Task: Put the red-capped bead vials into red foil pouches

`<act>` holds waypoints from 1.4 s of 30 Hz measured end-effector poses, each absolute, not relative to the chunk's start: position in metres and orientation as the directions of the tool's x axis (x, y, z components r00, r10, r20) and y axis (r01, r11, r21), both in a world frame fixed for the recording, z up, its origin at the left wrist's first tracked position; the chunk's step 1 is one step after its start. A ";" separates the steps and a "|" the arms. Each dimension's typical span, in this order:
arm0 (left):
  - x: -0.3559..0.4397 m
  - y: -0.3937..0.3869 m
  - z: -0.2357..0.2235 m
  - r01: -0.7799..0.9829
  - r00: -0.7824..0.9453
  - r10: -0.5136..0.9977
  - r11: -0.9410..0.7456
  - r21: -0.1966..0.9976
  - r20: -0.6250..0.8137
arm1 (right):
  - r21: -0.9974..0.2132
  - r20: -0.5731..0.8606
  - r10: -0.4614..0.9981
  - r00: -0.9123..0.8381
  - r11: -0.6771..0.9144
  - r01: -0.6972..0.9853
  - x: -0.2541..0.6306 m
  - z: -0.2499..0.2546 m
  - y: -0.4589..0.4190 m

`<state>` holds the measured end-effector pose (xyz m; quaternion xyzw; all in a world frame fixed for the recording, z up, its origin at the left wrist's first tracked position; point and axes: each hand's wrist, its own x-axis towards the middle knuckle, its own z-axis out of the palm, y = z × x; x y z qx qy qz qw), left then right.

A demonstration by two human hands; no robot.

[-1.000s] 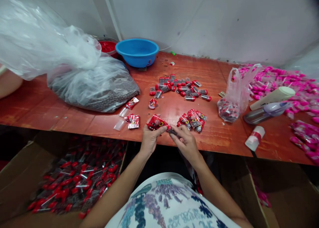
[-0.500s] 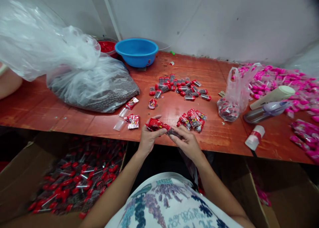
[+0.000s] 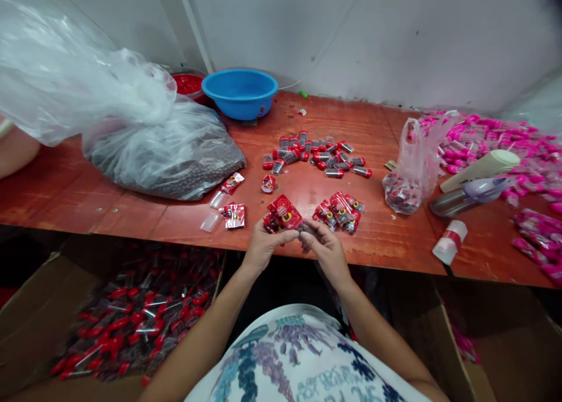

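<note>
My left hand (image 3: 262, 245) is closed on red printed packets (image 3: 284, 210), with the thumb across their lower edge. My right hand (image 3: 325, 244) pinches a small dark see-through piece (image 3: 308, 230) at the packets' right end; its shape is partly hidden by the fingers. Both hands meet just above the table's front edge. Right of them lies a small pile of red packets (image 3: 340, 210) with dark contents. More red packets (image 3: 235, 215) lie to the left beside clear sleeves (image 3: 211, 221). Beyond the hands sits a lone red cap-like piece (image 3: 268, 184).
Red-capped tubes (image 3: 325, 155) lie mid-table. A bulky plastic bag of dark beads (image 3: 175, 156) and a blue basin (image 3: 240, 92) stand left. On the right are a knotted bag (image 3: 406, 185), bottles (image 3: 469, 196), a roll (image 3: 450, 242) and pink pieces (image 3: 496, 138). Below is a carton (image 3: 48, 314).
The red packets in my left hand have turned from edge-on to show their printed face. My right hand's fingers have shifted slightly at their right end.
</note>
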<state>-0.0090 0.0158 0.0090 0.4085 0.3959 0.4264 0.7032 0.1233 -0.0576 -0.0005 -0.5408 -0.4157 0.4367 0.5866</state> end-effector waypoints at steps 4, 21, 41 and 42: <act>-0.005 0.014 0.008 -0.341 0.248 0.949 0.275 0.899 -0.196 | -0.996 0.000 0.962 0.273 0.023 -0.082 0.121 -0.005 -0.057; -0.003 0.018 0.006 -0.280 0.310 0.926 0.307 0.910 -0.217 | -0.992 0.005 0.928 0.372 0.052 -0.115 0.116 -0.017 -0.055; 0.005 0.017 0.003 -0.265 0.251 0.940 0.295 0.918 -0.229 | -0.998 0.058 0.923 0.381 0.068 -0.012 0.117 -0.033 -0.050; 0.004 0.018 0.002 -0.293 0.246 0.941 0.301 0.907 -0.233 | -0.998 0.064 0.934 0.353 0.070 -0.003 0.119 -0.032 -0.050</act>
